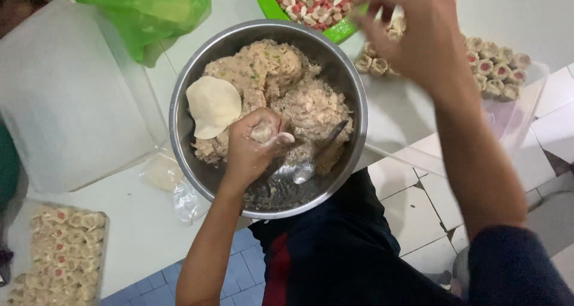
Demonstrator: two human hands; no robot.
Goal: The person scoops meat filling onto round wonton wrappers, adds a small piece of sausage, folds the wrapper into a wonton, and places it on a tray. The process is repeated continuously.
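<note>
Though half-wrapped, dumpling hidden inside left hand

Single head-worn view, straight down and close over the steel bowl on the floor.

A filled dumpling, pale wrapper gathered round a minced filling, sat upright inside the curled fingers of the left hand. Just beneath the right hand lay small pink and white sausage cubes, heaped loosely together.
</note>
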